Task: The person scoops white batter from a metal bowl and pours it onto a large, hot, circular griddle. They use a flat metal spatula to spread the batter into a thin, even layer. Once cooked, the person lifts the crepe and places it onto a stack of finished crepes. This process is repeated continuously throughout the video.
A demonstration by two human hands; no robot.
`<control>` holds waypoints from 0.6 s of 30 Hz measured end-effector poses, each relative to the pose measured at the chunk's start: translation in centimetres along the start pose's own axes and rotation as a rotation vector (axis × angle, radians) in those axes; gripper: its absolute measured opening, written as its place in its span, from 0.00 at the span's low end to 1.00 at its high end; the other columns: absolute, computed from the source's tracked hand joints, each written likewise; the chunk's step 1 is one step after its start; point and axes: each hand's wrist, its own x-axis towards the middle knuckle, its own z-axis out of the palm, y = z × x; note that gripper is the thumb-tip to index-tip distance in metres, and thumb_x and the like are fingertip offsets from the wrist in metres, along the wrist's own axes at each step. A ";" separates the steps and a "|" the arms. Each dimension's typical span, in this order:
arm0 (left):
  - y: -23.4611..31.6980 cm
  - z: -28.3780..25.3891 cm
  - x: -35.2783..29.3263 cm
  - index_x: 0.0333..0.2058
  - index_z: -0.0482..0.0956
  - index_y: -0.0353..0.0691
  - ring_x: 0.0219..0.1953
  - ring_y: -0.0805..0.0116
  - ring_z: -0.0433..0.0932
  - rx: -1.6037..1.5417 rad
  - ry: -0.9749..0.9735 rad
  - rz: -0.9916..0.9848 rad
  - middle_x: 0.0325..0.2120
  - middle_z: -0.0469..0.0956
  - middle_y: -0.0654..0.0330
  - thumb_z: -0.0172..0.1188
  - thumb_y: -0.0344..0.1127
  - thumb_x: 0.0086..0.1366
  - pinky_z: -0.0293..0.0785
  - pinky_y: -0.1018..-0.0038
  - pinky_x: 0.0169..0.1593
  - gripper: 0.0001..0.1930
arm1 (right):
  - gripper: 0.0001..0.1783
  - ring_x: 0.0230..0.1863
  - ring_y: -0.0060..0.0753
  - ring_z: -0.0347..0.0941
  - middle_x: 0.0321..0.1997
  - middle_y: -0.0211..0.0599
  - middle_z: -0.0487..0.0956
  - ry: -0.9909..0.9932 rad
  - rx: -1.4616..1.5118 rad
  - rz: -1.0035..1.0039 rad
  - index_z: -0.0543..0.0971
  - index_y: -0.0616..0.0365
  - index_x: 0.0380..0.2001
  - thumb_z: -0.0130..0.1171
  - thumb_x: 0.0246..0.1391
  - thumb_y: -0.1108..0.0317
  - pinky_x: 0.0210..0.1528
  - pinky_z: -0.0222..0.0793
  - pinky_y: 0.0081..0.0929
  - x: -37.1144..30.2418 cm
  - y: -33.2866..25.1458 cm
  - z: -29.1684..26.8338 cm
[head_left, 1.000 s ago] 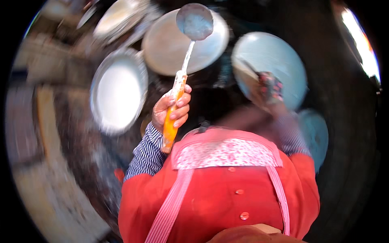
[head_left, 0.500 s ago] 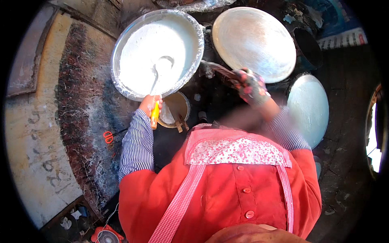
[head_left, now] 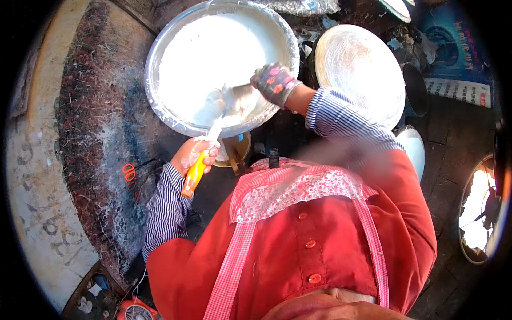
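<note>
A wide metal basin of white liquid batter stands in front of me, its rim splashed white. My left hand, bare and smeared with white, is closed round the yellow handle of a ladle. The ladle's head is at the basin's near side, blurred in glare. My right hand, in a dark floral glove, is closed over the basin's right side. From its fingers a flat, scraper-like tool reaches toward the ladle's head; whether they touch I cannot tell.
Right of the basin is a large round griddle, with a pale round lid-like disc nearer me. A smaller container stands below the basin. Orange-handled scissors lie left, and a small fan is at lower left.
My right hand has swung left from beside the griddle to over the basin with the flat tool. My left hand and the ladle have drawn slightly nearer me. The view has shifted.
</note>
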 end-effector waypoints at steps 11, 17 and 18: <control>7.4 14.7 -15.7 0.41 0.62 0.32 0.13 0.81 0.62 0.124 0.023 0.779 0.20 0.63 0.64 0.48 0.37 0.61 0.67 0.82 0.13 0.15 | 0.08 0.24 0.36 0.64 0.22 0.36 0.65 1.104 -0.368 -0.134 0.69 0.56 0.31 0.46 0.44 0.71 0.21 0.58 0.32 -2.8 4.1 -22.9; 4.5 16.5 -14.1 0.41 0.63 0.33 0.13 0.78 0.63 0.107 0.069 0.996 0.20 0.64 0.63 0.51 0.37 0.59 0.66 0.80 0.13 0.16 | 0.10 0.25 0.35 0.71 0.26 0.36 0.73 0.945 0.200 -0.147 0.73 0.59 0.33 0.49 0.46 0.69 0.23 0.66 0.30 -2.5 4.6 -23.8; 3.7 15.5 -12.4 0.40 0.63 0.33 0.13 0.78 0.64 0.025 0.064 0.944 0.20 0.64 0.64 0.51 0.37 0.59 0.66 0.79 0.14 0.16 | 0.10 0.26 0.36 0.73 0.26 0.36 0.74 0.809 0.206 -0.087 0.74 0.56 0.32 0.50 0.45 0.68 0.24 0.67 0.30 -2.7 3.7 -23.5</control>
